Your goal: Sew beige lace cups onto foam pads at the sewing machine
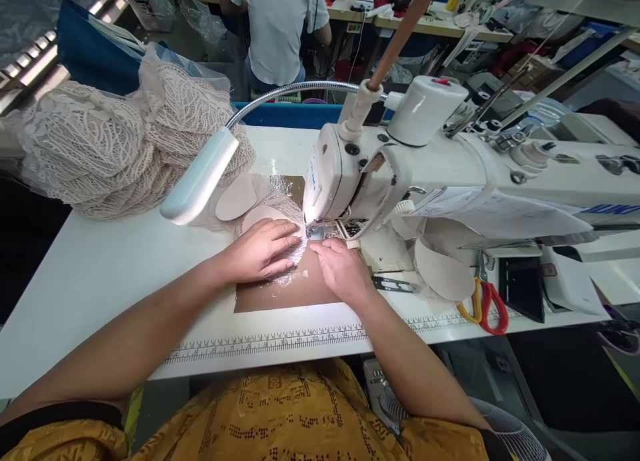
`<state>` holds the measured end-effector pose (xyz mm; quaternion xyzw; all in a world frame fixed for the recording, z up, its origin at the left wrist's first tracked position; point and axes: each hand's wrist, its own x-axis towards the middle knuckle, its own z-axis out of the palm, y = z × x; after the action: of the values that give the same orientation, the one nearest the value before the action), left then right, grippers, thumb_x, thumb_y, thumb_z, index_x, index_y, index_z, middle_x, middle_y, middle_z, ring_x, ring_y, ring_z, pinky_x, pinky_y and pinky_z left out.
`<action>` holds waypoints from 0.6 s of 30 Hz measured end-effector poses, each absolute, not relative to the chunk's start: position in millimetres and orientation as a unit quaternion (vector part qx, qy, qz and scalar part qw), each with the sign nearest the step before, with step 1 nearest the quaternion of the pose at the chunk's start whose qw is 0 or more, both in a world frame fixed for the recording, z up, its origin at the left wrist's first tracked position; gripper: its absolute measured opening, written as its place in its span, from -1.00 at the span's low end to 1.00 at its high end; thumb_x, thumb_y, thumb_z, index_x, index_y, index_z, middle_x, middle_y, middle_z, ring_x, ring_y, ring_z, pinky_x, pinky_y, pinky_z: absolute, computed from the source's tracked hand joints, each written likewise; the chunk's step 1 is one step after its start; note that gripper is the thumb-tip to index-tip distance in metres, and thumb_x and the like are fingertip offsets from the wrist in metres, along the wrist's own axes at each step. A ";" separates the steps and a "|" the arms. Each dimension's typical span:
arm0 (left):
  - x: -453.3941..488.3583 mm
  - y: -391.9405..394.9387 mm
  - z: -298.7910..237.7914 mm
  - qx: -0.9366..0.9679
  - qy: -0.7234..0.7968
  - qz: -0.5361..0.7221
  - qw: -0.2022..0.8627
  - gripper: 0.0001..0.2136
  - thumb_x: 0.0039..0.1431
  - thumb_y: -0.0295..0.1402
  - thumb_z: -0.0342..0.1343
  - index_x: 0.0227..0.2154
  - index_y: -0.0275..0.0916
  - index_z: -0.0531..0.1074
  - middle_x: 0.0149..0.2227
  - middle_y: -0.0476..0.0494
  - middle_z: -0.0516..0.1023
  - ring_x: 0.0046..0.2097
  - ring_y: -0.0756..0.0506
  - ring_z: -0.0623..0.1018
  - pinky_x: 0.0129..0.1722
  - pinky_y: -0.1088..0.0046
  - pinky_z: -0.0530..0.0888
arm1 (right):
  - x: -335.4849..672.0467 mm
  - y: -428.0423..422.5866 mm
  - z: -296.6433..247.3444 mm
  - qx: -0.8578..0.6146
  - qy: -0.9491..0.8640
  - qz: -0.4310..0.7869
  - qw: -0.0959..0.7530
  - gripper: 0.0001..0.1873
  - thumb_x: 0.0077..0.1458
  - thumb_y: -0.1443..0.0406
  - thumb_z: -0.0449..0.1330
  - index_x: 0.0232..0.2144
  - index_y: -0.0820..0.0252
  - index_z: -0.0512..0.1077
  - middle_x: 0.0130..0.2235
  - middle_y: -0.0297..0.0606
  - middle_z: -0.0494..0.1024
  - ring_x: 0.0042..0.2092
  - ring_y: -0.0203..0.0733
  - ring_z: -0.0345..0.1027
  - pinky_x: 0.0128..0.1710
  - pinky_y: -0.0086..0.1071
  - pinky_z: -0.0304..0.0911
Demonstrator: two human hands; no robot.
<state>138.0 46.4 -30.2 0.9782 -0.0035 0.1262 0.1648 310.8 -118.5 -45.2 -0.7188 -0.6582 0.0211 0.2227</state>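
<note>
My left hand [265, 248] lies flat with its fingers stretched over a pale lace piece [299, 253], pressing it down beside the needle area of a white sewing machine [325, 174]. My right hand [343, 264] is on the other side of the needle, thumb and forefinger pinched together near the lace's edge. Whatever sits in that pinch is too small to make out. Under both hands is a brown sheet [287, 298] with shiny tape on it. Smooth beige cup pieces [236, 198] with lace lie beyond my left hand.
A large pile of lace [100, 141] stands at the left back. A lamp [203, 178] on a bendable neck hangs over the table [125, 261]. Thread snips [395, 284], another cup piece [443, 271], and scissors [493, 308] lie at right. A person [277, 31] sits beyond.
</note>
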 end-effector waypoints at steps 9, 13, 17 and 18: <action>135.7 45.0 -16.2 0.980 -0.016 0.135 0.145 -0.67 0.33 -0.25 -0.04 0.02 -0.29 0.45 0.00 -0.31 0.52 -0.02 -0.21 0.49 -0.03 0.21 0.45 | 305.9 -118.0 -40.6 -0.720 -0.674 0.026 0.165 -0.59 0.18 0.44 0.02 0.01 0.17 0.48 -0.18 -0.21 0.55 -0.20 -0.15 0.34 -0.22 -0.32 0.20; 141.7 46.5 -26.3 0.982 -0.061 0.119 0.130 -0.68 0.35 -0.32 -0.06 0.06 -0.29 0.42 0.06 -0.28 0.52 0.08 -0.21 0.46 0.04 0.20 0.43 | 300.2 -115.3 -36.0 -0.729 -0.676 0.024 0.109 -0.58 0.19 0.44 0.01 0.03 0.12 0.47 -0.22 -0.21 0.53 -0.22 -0.13 0.30 -0.25 -0.30 0.14; 144.7 48.7 -31.3 0.986 -0.090 0.083 0.112 -0.67 0.35 -0.38 -0.07 0.09 -0.29 0.40 0.11 -0.25 0.48 0.13 -0.22 0.42 0.09 0.20 0.39 | 296.3 -114.8 -33.2 -0.743 -0.665 0.012 0.078 -0.60 0.20 0.43 0.01 0.00 0.10 0.49 -0.26 -0.20 0.50 -0.25 -0.12 0.27 -0.30 -0.29 0.07; 144.9 48.4 -31.3 0.987 -0.087 0.077 0.108 -0.67 0.34 -0.40 -0.08 0.09 -0.29 0.40 0.12 -0.25 0.47 0.14 -0.22 0.41 0.10 0.20 0.38 | 295.8 -115.0 -33.0 -0.745 -0.663 0.010 0.074 -0.60 0.19 0.44 0.02 -0.01 0.10 0.49 -0.26 -0.21 0.50 -0.25 -0.12 0.26 -0.31 -0.29 0.06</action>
<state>144.9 48.4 -31.3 0.9874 -0.0875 0.0766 0.1076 295.8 -115.0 -33.0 -0.7449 -0.6629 0.0103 0.0740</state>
